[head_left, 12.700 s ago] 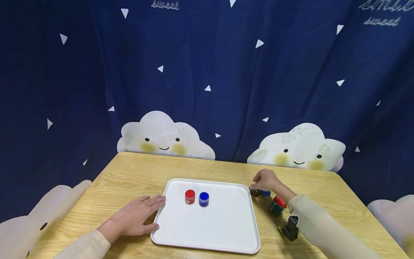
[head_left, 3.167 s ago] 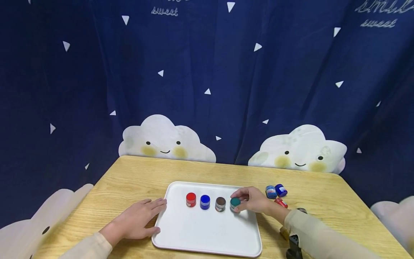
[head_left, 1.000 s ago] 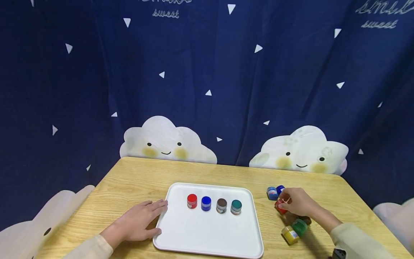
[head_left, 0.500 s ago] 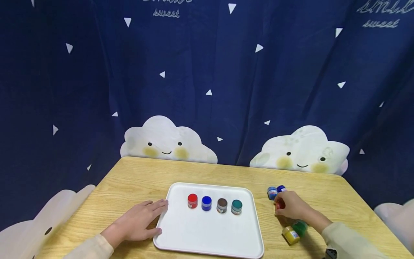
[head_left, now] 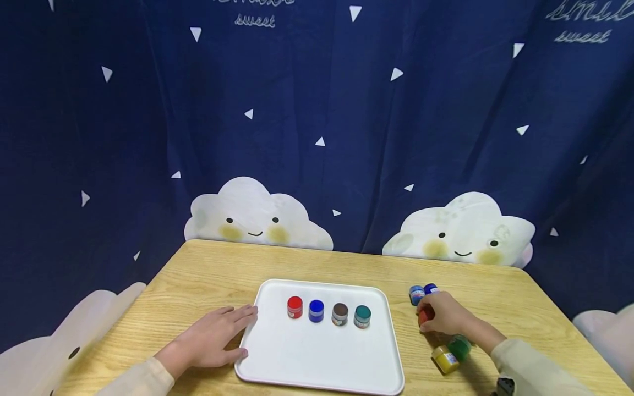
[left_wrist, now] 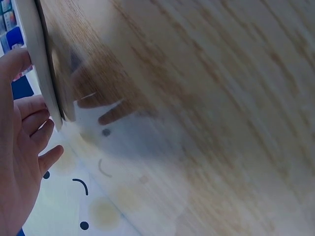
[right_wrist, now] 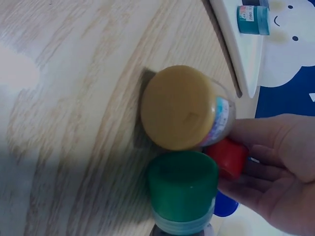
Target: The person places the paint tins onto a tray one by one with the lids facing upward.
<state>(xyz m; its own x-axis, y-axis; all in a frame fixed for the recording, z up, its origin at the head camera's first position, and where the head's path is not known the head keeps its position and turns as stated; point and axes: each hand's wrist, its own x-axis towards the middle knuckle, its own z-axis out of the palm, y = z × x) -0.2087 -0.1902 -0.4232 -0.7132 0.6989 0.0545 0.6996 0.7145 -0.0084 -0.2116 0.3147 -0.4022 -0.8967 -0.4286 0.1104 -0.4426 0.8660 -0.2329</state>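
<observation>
**Right hand on the red jar, left hand flat by the tray**

Over on the right side of the tabletop [head_left: 213, 264], the right hand [head_left: 443, 314] has its fingers curled round a small red-capped jar [head_left: 422, 317], and most of that jar is hidden behind the fingers in the head view. The right wrist view gives a better look: the red cap [right_wrist: 227, 157] pokes out from between thumb and fingers, tucked in tight behind two neighbours. Whether the jar sits on the wood or is lifted clear, hard to say.

Just beside the hand lie a yellow-capped jar [right_wrist: 184, 108] and a green-capped jar [right_wrist: 183, 189], both nearer the person, the green one partly covered by the wrist in the head view. Two blue jars [head_left: 422, 292] sit just beyond the knuckles, touching each other; their labels are too small to read.

The left hand [head_left: 210, 335] lies flat, fingers spread and relaxed, fingertips at the left edge of the white tray [head_left: 317, 357]. The left wrist view is blurred, showing the tray rim against the fingers.

On the tray stand four jars in a row: red [head_left: 294, 307], blue [head_left: 316, 311], brown [head_left: 339, 314], teal [head_left: 362, 317].
</observation>
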